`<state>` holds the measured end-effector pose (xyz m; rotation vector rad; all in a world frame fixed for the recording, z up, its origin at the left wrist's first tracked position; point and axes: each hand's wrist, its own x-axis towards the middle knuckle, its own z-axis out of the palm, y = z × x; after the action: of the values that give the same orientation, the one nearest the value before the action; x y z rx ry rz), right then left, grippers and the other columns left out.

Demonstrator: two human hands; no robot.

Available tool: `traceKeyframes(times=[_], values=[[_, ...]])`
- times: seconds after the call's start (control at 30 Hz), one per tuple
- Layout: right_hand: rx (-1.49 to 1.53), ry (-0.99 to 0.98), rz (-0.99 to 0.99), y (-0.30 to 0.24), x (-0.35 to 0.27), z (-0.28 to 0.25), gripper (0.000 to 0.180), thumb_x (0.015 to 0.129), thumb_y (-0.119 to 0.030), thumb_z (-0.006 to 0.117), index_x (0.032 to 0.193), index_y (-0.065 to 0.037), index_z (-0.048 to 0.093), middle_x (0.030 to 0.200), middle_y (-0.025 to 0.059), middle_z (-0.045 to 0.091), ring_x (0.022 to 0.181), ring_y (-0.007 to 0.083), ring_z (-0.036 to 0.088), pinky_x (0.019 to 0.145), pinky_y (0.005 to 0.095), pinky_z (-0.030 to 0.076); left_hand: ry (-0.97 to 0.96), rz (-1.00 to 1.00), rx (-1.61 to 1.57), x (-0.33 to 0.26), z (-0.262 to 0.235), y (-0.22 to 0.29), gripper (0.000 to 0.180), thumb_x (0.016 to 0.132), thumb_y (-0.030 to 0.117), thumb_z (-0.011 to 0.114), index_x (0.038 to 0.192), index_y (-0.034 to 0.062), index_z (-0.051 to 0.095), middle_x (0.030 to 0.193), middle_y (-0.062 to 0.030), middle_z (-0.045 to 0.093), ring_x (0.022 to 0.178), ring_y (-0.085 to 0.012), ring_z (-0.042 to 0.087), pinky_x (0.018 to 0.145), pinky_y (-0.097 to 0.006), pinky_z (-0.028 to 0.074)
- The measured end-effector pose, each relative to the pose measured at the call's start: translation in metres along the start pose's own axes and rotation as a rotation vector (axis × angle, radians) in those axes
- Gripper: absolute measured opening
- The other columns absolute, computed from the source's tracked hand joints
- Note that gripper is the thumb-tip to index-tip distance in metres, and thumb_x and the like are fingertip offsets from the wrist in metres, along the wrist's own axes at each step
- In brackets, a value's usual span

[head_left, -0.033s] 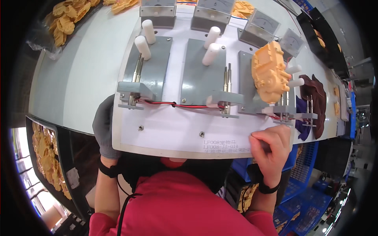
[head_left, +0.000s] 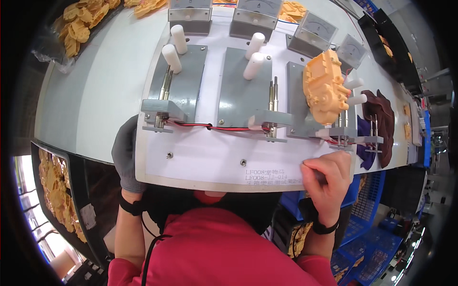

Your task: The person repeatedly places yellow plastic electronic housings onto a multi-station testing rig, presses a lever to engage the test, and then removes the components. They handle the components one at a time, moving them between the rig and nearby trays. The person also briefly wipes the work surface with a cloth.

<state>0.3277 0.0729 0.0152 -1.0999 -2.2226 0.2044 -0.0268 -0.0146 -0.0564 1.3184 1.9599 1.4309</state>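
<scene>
White table [head_left: 102,90] reached out ahead of both hands. White fixture board [head_left: 200,162] lay on its near side, spanning the gap from one hand to the other, front edge toward the body. Three grey plates ran across it: left plate [head_left: 186,86] ahead and a bit right of the left hand, middle plate [head_left: 238,90] between the hands but farther out, right plate [head_left: 295,90] ahead and slightly left of the right hand.

Key relation: orange plastic part [head_left: 326,88] sat over the right plate, straight out ahead of the right hand, long axis roughly fore-aft, near end pointing back at that hand. Right hand clearly nearer; from the left hand it was well off to the right and farther out. Wired bracket [head_left: 339,133] stood between part and right hand, so no contact there.

Right hand [head_left: 329,183]: bare, at the board's front right corner, fingers curled in, thumb close to index, narrow gap. Couldn't tell if anything was in the curl. Left hand [head_left: 128,155]: grey glove, against the board's left edge, fingers partly hidden; couldn't tell how far open.

Small stuff: white peg [head_left: 357,99] beside the part, ahead and right of the right hand; toggle switch [head_left: 243,163] on the board between the hands.
</scene>
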Motion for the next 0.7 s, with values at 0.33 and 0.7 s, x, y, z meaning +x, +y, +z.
traceKeyframes(times=[0.33,0.7], values=[[0.124,0.1,0.045,0.0,-0.008,0.0,0.029,0.07,-0.005,0.079,0.092,-0.007,0.061,0.082,0.004,0.058,0.075,0.0201,0.053,0.071,0.0329,0.04,-0.013,0.068,0.01,0.001,0.0,-0.003,0.031,0.096,0.013,0.054,0.122,-0.0036,0.059,0.115,-0.013,0.066,0.108,-0.0201,0.061,0.095,-0.033,0.046],[0.177,0.083,0.104,-0.001,-0.006,-0.004,0.025,0.074,-0.006,0.077,0.094,-0.005,0.062,0.086,0.0068,0.06,0.08,0.0224,0.056,0.071,0.0332,0.045,0.036,-0.084,-0.05,-0.013,-0.017,0.018,0.032,0.1,0.009,0.049,0.13,-0.0022,0.054,0.121,-0.0102,0.06,0.11,-0.0155,0.055,0.098,-0.029,0.042]])
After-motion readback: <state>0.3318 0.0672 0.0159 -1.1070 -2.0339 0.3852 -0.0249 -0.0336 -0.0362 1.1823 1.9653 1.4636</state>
